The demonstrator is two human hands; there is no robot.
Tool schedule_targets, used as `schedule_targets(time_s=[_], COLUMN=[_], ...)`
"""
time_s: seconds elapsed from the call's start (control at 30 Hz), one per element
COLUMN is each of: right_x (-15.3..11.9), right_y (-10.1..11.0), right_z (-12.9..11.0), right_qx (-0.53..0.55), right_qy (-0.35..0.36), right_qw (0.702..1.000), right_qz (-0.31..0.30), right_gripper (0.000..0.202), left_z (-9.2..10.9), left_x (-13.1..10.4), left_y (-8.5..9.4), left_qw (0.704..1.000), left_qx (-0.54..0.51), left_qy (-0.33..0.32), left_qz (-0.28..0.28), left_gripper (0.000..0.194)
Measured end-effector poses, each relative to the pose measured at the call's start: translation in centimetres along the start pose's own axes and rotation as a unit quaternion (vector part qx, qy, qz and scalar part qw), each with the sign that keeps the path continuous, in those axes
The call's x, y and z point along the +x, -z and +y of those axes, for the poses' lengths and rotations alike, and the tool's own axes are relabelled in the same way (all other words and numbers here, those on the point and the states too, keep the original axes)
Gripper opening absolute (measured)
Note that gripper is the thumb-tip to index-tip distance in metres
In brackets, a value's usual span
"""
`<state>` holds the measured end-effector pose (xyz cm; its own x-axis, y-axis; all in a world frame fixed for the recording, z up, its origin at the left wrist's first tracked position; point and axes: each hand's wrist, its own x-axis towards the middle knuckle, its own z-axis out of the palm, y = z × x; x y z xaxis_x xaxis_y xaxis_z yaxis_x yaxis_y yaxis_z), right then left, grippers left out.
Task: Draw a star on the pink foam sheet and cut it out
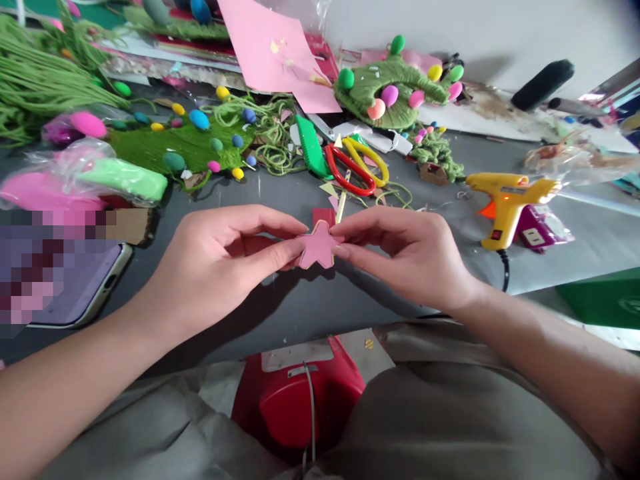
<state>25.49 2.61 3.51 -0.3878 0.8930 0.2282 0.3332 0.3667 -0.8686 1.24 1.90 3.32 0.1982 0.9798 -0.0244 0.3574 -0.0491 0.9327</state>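
A small pink paper star (319, 247) with a yellowish edge is held up above the grey table. My left hand (235, 257) pinches its left point between thumb and fingers. On the other side, my right hand (400, 250) pinches the right point in the same way. Just behind the star lies a small red piece (324, 216), partly hidden by it. Farther back are scissors with one red handle loop (349, 175) and one yellow handle loop (369, 160), beside a green comb-like piece (311, 148) and paper scraps.
A yellow hot glue gun (505, 200), its small light glowing, stands at the right with a cord. Green yarn shapes with colored balls (395, 93) and a pink sheet (280, 53) lie at the back. A phone (95, 293) rests at the left.
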Motion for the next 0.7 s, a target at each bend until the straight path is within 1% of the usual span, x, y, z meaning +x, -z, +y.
schedule_targets(time_s=[0.1, 0.37, 0.53, 0.7], right_x=[-0.03, 0.23, 0.54, 0.89], right_y=[-0.13, -0.23, -0.09, 0.04], right_z=[-0.19, -0.91, -0.57, -0.04], right_qx=[0.019, 0.070, 0.141, 0.201], right_qy=[-0.024, -0.078, -0.122, -0.166], right_qw=[1.000, 0.994, 0.982, 0.964], right_qz=[0.004, 0.001, -0.022, -0.042], right_gripper=[0.013, 0.011, 0.016, 0.019], left_z=[-0.11, 0.20, 0.17, -0.03], left_x=[-0.05, -0.15, -0.15, -0.24], left_y=[0.11, 0.17, 0.13, 0.16], left_qw=[1.000, 0.999, 1.000, 0.999], left_qx=[-0.015, -0.035, -0.026, -0.032], left_qy=[0.001, 0.003, -0.002, 0.007], left_qz=[-0.003, -0.016, -0.004, -0.004], left_gripper=[0.015, 0.013, 0.012, 0.018])
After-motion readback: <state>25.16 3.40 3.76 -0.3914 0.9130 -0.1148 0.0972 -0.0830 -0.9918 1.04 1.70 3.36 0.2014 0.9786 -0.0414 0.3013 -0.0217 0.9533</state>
